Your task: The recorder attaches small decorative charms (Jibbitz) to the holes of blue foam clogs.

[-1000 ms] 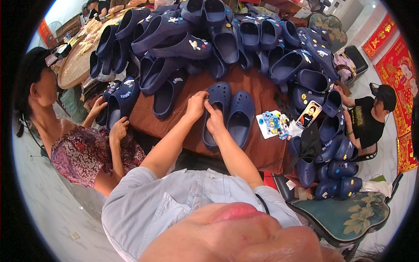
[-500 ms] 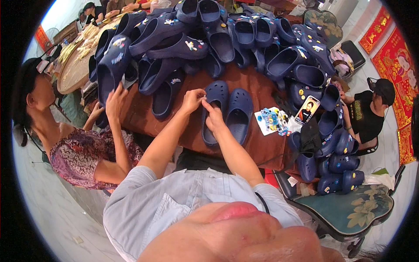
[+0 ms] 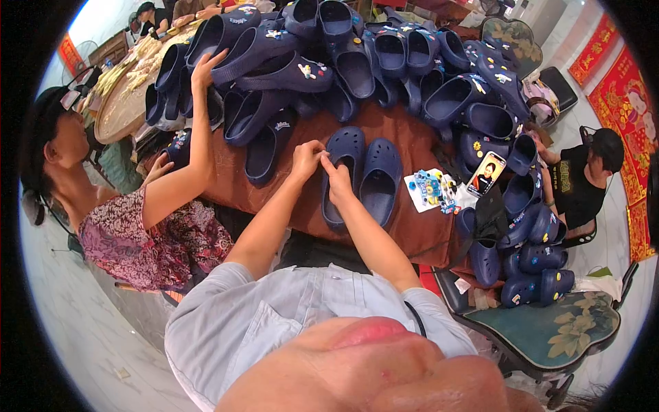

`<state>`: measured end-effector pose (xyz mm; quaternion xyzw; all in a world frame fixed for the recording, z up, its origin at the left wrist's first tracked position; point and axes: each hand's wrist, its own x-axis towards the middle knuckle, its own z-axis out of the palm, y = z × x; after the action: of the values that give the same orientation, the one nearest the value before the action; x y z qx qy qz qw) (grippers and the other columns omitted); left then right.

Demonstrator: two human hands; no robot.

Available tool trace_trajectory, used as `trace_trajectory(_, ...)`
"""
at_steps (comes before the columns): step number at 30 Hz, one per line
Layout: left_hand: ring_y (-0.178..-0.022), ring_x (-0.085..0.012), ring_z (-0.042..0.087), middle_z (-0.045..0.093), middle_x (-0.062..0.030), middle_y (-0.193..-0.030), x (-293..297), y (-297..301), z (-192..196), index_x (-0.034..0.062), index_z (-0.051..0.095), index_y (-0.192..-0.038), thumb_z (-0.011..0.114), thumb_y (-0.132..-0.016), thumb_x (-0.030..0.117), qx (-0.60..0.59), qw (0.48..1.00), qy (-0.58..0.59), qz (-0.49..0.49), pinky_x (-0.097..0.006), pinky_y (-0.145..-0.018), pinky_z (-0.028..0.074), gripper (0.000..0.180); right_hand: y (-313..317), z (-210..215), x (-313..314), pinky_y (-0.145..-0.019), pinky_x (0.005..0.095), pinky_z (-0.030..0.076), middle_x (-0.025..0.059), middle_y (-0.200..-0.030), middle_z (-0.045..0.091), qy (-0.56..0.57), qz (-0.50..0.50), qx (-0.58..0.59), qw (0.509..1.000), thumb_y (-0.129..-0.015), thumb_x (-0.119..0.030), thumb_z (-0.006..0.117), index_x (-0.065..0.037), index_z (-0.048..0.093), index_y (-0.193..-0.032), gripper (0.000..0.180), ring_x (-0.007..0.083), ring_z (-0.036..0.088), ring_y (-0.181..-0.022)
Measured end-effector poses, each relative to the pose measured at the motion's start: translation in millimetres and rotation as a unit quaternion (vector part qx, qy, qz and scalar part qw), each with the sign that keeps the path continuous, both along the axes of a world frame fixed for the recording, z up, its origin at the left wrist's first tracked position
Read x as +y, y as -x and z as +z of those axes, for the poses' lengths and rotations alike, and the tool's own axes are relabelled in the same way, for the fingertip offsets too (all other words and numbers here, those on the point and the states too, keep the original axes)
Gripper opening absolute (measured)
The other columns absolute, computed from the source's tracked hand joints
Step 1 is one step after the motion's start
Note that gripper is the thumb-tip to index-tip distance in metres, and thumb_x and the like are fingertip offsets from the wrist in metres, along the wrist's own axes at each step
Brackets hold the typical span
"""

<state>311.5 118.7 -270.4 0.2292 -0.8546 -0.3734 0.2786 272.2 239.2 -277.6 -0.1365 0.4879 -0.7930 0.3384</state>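
Observation:
A pair of navy clogs lies side by side on the brown-covered table (image 3: 288, 213), with holed toes pointing away from me. Over the near-left edge of the left clog (image 3: 343, 141), my left hand (image 3: 308, 161) has its fingers closed in a pinch. My right hand (image 3: 338, 180) meets it fingertip to fingertip above that clog's opening, also closed. Whatever small piece sits between the fingers is too small to name. The right clog (image 3: 381, 180) lies untouched beside it. Right of the pair is a white sheet with colourful shoe charms (image 3: 434, 190).
A heap of navy clogs (image 3: 353, 72) rises along the far side. A phone (image 3: 485, 173) leans against more clogs at right. One co-worker (image 3: 151, 226) sits close on my left; another (image 3: 580, 175) is at far right. A cushioned chair (image 3: 549, 329) holds clogs.
The co-worker at left has let go of the upright clog and reached up to the heap, the other hand by a charm-decorated clog. My hands stay nearly in place.

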Motion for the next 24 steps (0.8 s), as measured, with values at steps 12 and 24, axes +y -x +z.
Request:
trace_trajectory(12, -0.075, -0.01, 0.061, 0.069, -0.0039, -0.08, 53, -46, 64, -0.002, 0.069, -0.087, 0.073, -0.085, 0.014, 0.072, 0.978, -0.178, -0.085, -0.027, -0.068, 0.049, 0.016, -25, 68, 92, -0.088, 0.0294, 0.048, 0.0098, -0.116, 0.052, -0.088, -0.015, 0.353, 0.931, -0.079, -0.001, 0.072, -0.006, 0.05, -0.137, 0.062, 0.0199, 0.056, -0.104)
trace_trajectory(24, -0.079, -0.0068, 0.057, 0.064, -0.0004, -0.08, 105, -38, 68, -0.0019, 0.067, -0.087, 0.07, -0.09, 0.012, 0.047, 0.913, -0.313, -0.256, -0.024, -0.071, 0.047, 0.014, -11, 78, 132, -0.078, 0.0353, 0.052, 0.0131, -0.101, 0.062, -0.096, -0.108, 0.589, 0.795, -0.078, 0.007, 0.069, -0.002, 0.066, -0.112, 0.036, 0.0287, 0.064, -0.093)
